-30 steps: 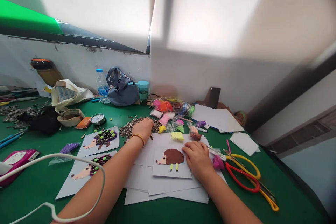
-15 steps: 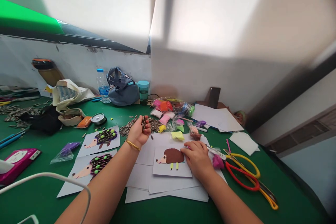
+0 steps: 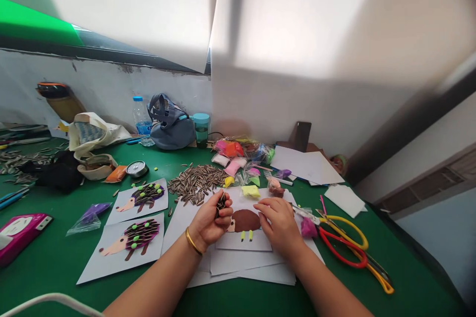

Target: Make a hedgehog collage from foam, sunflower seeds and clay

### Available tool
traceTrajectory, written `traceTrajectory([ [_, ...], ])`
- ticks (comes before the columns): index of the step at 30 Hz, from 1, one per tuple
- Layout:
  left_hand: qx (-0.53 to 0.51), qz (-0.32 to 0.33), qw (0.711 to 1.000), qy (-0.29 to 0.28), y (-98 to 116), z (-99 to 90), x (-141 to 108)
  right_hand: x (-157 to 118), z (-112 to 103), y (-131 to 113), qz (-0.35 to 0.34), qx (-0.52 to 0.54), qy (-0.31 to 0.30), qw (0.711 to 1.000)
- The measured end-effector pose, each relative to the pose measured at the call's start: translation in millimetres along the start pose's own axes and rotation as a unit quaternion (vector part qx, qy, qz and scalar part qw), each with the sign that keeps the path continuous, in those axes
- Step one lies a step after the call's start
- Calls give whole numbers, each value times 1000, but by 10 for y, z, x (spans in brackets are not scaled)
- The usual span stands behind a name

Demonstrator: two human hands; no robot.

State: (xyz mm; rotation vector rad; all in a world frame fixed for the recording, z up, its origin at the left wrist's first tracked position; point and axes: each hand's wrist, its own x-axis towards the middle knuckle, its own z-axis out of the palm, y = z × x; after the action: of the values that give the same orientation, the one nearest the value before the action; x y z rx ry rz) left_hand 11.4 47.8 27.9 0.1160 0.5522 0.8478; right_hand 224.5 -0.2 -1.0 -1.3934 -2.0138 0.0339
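Observation:
My left hand [image 3: 212, 220], palm up with curled fingers, holds several striped sunflower seeds [image 3: 220, 204] over the left edge of a white card. On that card is a hedgehog picture [image 3: 246, 221] with a brown clay body, a pale snout and yellow-green legs; my left hand hides part of the snout. At the card's right side, my right hand [image 3: 278, 223] hovers or rests with bent fingers apart, and I see nothing in it. A pile of sunflower seeds [image 3: 197, 182] lies behind my left hand. Loose white sheets [image 3: 245, 262] lie under the card.
Two hedgehog cards with seed spines [image 3: 139, 235] lie at left. Behind the papers are a yellow clay lump [image 3: 250, 191] and bagged coloured clay [image 3: 232, 149]. Red- and yellow-handled scissors [image 3: 344, 242] lie at right. A bottle [image 3: 141, 118], blue bag [image 3: 173, 131] and phone [image 3: 302, 136] stand by the wall.
My left hand has come from the seed pile towards me and right, carrying seeds to the hedgehog card. My right hand has stayed near the card's right side, its fingers slightly raised.

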Motion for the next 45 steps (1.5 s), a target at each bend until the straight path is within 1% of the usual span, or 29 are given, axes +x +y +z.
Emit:
traceTrajectory([
  [3,45,-14,999,-11,-108,4,-39,69,-42,-138,6,87,-9,996],
  [5,120,-17,993,-5,-174,1,-51,131,-57,-228,6,154,-32,988],
  [7,195,-12,981,-4,-238,-4,-59,190,-55,-303,17,221,-58,973],
  [9,248,-2,969,-13,-293,-6,-69,234,-33,-358,55,280,-69,956],
  [11,286,13,958,-17,-324,-1,-82,257,-1,-390,108,334,-67,934],
  [13,307,30,951,-4,-313,9,-98,267,25,-399,165,388,-61,905],
  [15,303,49,952,18,-245,16,-117,275,36,-381,207,437,-54,874],
  [17,274,61,959,43,-128,7,-136,290,33,-337,228,469,-44,852],
  [18,251,76,964,48,-61,-5,-144,301,30,-308,231,475,-43,848],
  [19,225,81,970,49,6,-24,-148,313,27,-277,232,468,-47,851],
  [20,198,85,975,50,67,-48,-149,326,26,-247,228,449,-55,862],
  [22,148,87,984,57,154,-107,-139,352,30,-198,206,386,-80,896],
  [24,131,90,986,59,187,-166,-116,378,43,-176,182,320,-112,923],
  [25,128,90,986,58,187,-191,-102,391,53,-175,180,298,-128,928],
  [28,128,88,987,52,161,-235,-70,428,86,-199,200,266,-159,929],
  [31,127,87,987,46,148,-242,-62,450,128,-218,188,257,-162,934],
  [36,138,85,986,40,130,-234,-79,387,221,-180,171,256,-139,941],
  [39,160,86,983,27,93,-221,-105,307,245,-134,134,243,-122,953],
  [42,170,90,981,20,64,-204,-129,255,222,-74,85,201,-112,969],
  [45,168,93,981,22,63,-195,-133,251,180,8,81,152,-100,980],
])
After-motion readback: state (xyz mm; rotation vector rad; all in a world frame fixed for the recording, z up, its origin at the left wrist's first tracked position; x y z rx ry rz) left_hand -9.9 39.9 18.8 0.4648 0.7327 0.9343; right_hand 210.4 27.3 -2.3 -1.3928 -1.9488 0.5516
